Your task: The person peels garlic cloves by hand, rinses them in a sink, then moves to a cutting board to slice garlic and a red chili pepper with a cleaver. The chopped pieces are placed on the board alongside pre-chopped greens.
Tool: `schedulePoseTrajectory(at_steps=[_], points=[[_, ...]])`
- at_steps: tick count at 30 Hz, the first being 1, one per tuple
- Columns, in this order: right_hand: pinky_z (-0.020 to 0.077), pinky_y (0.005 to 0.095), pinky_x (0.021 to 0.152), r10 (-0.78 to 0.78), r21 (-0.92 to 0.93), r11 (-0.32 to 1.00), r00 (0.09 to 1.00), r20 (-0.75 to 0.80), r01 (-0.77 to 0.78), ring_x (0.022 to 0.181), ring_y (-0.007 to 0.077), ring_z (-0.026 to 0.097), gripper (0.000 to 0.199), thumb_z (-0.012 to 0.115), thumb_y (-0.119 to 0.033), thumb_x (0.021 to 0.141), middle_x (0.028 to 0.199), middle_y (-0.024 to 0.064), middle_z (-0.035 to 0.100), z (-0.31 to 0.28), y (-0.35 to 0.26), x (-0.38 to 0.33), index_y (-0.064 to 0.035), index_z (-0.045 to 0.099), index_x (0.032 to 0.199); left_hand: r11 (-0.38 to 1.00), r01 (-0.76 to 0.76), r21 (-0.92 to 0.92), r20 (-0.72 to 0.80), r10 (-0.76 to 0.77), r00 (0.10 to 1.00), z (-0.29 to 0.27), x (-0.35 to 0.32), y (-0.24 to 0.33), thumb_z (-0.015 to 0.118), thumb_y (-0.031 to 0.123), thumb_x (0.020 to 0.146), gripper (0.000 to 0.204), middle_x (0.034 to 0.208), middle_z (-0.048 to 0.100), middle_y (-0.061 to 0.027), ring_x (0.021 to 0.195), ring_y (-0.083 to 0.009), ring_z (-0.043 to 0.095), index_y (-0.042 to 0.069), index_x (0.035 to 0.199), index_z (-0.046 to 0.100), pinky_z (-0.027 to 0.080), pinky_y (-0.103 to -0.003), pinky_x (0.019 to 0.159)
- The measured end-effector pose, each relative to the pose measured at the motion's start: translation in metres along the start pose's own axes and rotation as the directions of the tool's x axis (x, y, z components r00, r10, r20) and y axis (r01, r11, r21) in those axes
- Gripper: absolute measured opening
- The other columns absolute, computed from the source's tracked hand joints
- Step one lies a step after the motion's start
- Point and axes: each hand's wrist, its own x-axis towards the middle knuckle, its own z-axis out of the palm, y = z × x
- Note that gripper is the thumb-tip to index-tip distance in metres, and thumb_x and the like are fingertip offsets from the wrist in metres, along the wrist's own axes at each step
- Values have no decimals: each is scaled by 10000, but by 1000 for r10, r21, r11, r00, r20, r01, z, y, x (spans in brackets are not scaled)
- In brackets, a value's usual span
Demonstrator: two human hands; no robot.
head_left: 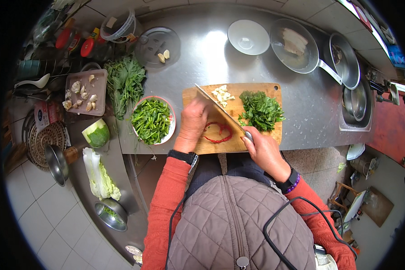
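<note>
On the near half of the wooden cutting board point(256, 135) lay a red chilli pepper point(218, 132), already split into thin curling strips. The left hand point(192, 122) rested flat over the left end of it, fingers curved down and pressing on the pepper and board rather than gripping anything. The right hand point(263, 148) was clenched around the handle of a broad cleaver point(220, 110), whose blade ran diagonally from the near right up to the far left, across the board above the pepper.

The pepper looked light, soft and pliable — its skin glossy and likely slippery, so it would probably slide under a blade unless pinned close to the cut with curled fingertips. The cleaver seemed heavy and stiff; the safe place to hold it was the handle at the near right, well clear of the edge.

Further back on the board sat a small heap of chopped garlic point(222, 95) and, to its right, a mound of chopped green herbs point(261, 110). Left of the board, on the steel surface point(202, 49), stood a plate of cut green stems point(152, 120), a bunch of leafy greens point(125, 83) and a tray of garlic cloves point(83, 92). At the far right were a white bowl point(248, 37) and a pan point(297, 45) holding pale slices — what they were I could not tell.
</note>
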Motion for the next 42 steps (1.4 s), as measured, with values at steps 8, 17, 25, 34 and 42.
schedulePoseTrajectory(at_steps=[8,17,25,34,42], points=[[498,507,613,9,75,997,1000,16,-10,733,423,648,289,595,-270,954,798,199,674,-2,4,3,-121,581,1202,998,-60,-18,-51,59,997,1,-2,1,637,16,805,80,868,639,-153,811,-373,633,33,881,656,522,-415,706],[492,514,620,-12,46,999,1000,1,11,726,431,642,276,596,-273,956,763,209,660,5,4,10,-98,592,1170,993,-11,115,21,8,1000,-1,-5,0,646,15,809,88,922,670,-133,849,-354,650,34,892,668,532,-403,736],[491,514,618,-18,86,996,999,48,14,732,430,642,265,602,-264,953,770,214,660,-11,6,3,-89,594,1151,999,-43,23,-42,43,998,-2,-5,6,653,22,811,94,924,675,-127,845,-351,653,35,903,667,537,-399,739],[497,498,604,-38,37,999,999,-2,38,714,422,644,249,613,-252,944,758,206,659,3,9,11,-71,607,1115,995,-30,98,7,30,1000,-3,-6,4,655,20,811,90,907,669,-130,836,-347,649,36,898,669,531,-401,726],[500,506,638,-1,145,989,996,84,-11,768,436,642,255,589,-291,963,804,216,664,-11,14,11,-71,604,1089,997,-68,31,-54,69,996,-1,-6,5,657,22,813,80,898,668,-128,832,-345,647,33,892,665,530,-396,727]])
